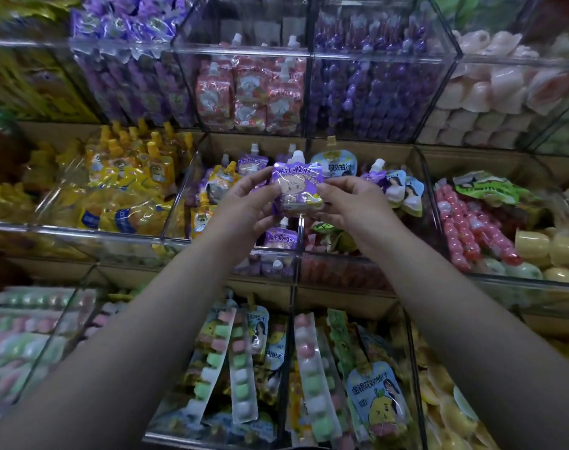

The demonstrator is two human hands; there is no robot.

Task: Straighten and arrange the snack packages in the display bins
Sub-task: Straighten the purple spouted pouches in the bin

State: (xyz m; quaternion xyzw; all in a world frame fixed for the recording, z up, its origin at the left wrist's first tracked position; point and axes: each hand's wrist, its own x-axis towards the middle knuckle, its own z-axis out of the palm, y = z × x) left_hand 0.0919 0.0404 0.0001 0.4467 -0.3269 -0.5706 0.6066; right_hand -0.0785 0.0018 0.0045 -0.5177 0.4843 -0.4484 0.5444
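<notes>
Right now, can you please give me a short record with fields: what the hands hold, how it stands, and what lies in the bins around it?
held item: purple spout pouch, upright, white cap on top
left hand: grips the pouch's left edge
right hand: grips its right edge
position: held up over the middle clear bin
that bin: purple and yellow pouches mixed, untidy
bin to the left: yellow pouches
bin above: pink pouches
bin below: candy strips

purple pouch (297,190): edges under fingers (258,183) | far-left bins (23,326): blurred | forearms (130,368): cut by bottom edge
</notes>
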